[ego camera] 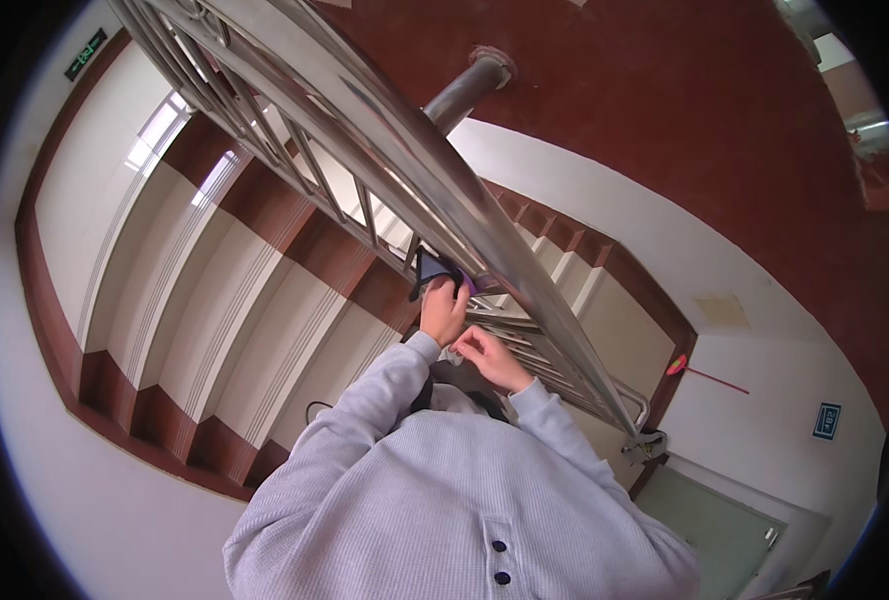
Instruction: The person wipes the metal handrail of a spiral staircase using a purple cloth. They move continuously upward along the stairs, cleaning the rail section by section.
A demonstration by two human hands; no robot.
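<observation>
My left hand (pixel 444 309) grips a dark blue cloth-like item (pixel 432 265) with black edging. A purple part shows beside it, against the lower bars of the stainless-steel stair railing (pixel 384 127). Just below and to the right is my right hand (pixel 491 358), its fingers bent and its thumb close to the fingertips, near my left wrist. Whether anything small is between those fingers cannot be told. Both arms wear light grey ribbed sleeves.
Pale stairs (pixel 234 300) with dark red-brown bands lie left of the railing, and more steps (pixel 564 259) show to its right. A pink and yellow object (pixel 677 365) with a thin red stick is by the right wall. A grey-green door (pixel 703 525) stands at lower right.
</observation>
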